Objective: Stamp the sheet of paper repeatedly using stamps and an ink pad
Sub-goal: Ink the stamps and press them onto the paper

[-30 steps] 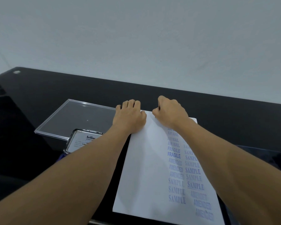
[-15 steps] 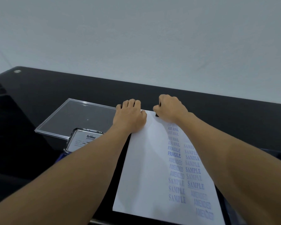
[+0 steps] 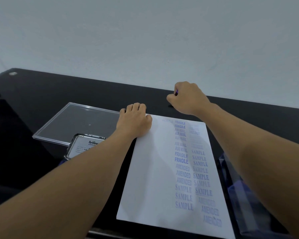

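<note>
the sheet of paper (image 3: pixel 155 169) lies lengthwise, near table (image 3: pixel 41 94) edge to far. left hand (image 3: pixel 134 122) pins its far left corner, fingers bent together. right hand (image 3: pixel 188 99), fist clamped on a stamp (image 3: pixel 176 91), hovers just beyond its far edge.

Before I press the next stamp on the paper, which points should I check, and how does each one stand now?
1. Paper held down: ok, left hand rests on its far left corner.
2. Stamp gripped: ok, right hand is curled round it.
3. Stamp above paper: not ok, it is beyond the far edge, over the table.
4. Blank space: ok, the paper's left side is bare.
5. Stamp face inked: cannot tell, hidden.
6. Ink ready: cannot tell, only the ink pad lid shows, the rest is behind the left forearm.
</note>
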Demonstrator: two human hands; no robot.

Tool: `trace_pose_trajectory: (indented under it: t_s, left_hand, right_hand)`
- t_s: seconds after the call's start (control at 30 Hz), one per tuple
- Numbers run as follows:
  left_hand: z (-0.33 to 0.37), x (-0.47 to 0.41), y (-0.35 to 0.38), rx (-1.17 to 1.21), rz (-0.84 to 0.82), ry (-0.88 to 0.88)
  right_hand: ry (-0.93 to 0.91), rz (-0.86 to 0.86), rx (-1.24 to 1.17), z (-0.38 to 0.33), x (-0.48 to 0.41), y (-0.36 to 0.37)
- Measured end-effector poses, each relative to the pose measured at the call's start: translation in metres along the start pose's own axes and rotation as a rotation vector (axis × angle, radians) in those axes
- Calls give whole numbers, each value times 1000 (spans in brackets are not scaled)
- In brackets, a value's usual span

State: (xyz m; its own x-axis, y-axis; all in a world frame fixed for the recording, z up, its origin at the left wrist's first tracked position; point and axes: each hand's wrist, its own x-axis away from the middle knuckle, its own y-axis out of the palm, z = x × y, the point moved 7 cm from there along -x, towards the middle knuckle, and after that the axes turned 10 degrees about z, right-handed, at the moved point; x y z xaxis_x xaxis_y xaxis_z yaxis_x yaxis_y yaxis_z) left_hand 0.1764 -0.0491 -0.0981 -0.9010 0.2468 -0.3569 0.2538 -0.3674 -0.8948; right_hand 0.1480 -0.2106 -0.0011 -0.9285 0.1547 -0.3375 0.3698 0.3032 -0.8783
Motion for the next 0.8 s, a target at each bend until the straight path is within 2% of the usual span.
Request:
trace_pose_trajectory:
  t_s: [0.17,0.33,0.53,0.7,0.8]
  left_hand:
    - [0,-1,-3,40,-19,-23]
    - [2,-8,-17,126,-164,-108]
    - [3,-9,-82,226,-59,-47]
    - [-5,24,-134,124,-48,43]
    - [-19,52,-154,154,-18,8]
  right_hand:
    - [0,1,-1,2,5,-12]
    - [8,18,4,1,15,-39]
    - [-22,34,2,-14,37,-80]
    - [-39,34,-37,-41,58,-109]
    - [-62,27,-59,-62,74,-117]
